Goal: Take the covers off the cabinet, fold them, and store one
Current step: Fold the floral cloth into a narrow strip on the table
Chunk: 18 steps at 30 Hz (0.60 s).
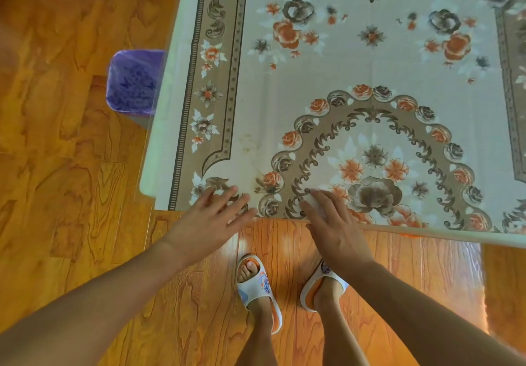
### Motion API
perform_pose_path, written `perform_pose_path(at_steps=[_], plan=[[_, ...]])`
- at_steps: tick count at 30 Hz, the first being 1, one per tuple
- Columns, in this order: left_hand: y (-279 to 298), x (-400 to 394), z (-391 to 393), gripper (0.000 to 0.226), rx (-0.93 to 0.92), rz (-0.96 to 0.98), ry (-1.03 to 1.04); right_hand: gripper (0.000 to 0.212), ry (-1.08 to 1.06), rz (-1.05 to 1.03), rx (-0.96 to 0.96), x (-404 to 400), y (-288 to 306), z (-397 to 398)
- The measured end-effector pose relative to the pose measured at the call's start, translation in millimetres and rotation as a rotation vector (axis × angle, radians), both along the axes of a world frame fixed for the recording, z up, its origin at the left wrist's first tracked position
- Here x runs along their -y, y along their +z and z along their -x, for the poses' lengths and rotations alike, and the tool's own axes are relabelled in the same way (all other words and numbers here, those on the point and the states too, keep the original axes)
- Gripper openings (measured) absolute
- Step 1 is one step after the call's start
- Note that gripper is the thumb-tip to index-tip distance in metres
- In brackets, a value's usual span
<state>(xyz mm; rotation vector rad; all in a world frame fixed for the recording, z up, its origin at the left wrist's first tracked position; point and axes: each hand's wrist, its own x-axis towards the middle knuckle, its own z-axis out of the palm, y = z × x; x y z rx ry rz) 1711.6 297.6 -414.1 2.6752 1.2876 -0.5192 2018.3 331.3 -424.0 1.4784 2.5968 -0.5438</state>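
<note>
Both hands are flat on the near edge of the beige floral plastic cover (355,80), left hand (210,220) and right hand (333,223) with fingers spread, gripping nothing. The cover lies fully spread; by the look of it, lifting, folding and storing all remain.

A white table (159,149) carries a flowered cover (355,86) spread flat across its top, the near edge lying along the table's front rim; both lie under a clear sheet that hangs past the front right edge; the table stands on a wooden floor (65,166); a purple-lined bin (132,83) sits on the floor beside its left edge.
</note>
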Motion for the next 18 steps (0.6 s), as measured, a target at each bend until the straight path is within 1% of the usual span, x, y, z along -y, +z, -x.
perform_pose_path(at_steps=[2,5,8,10,12,14,16,18], plan=[[1.7,-3.8,5.6,0.098,-0.011,-0.009,0.006,0.055,0.022,-0.039,-0.053,-6.3,0.4,-5.7],[1.6,-12.1,13.8,0.093,0.002,-0.025,0.082,0.043,0.099,-0.117,-0.098,-8.7,-3.6,-10.7],[-2.1,-10.7,16.5,0.091,-0.010,0.002,0.068,0.044,0.148,-0.171,-0.100,-8.1,-7.9,-13.3],[-1.9,-10.8,17.4,0.096,-0.020,0.006,0.077,0.049,0.156,-0.178,-0.112,-11.4,-7.8,-14.0],[-0.2,-14.6,21.0,0.102,-0.030,0.006,0.100,0.062,0.165,-0.161,-0.086,-13.9,-7.4,-13.2],[1.1,-20.2,28.4,0.103,-0.027,0.001,0.120,0.075,0.151,-0.129,-0.052,-15.2,-7.2,-11.9],[5.2,-27.1,34.6,0.094,-0.010,-0.015,0.136,0.084,0.099,-0.111,-0.030,-18.4,-9.1,-8.4],[11.9,-38.4,40.0,0.083,0.038,-0.045,0.169,0.083,0.054,-0.112,-0.025,-28.4,-10.6,-0.9]])
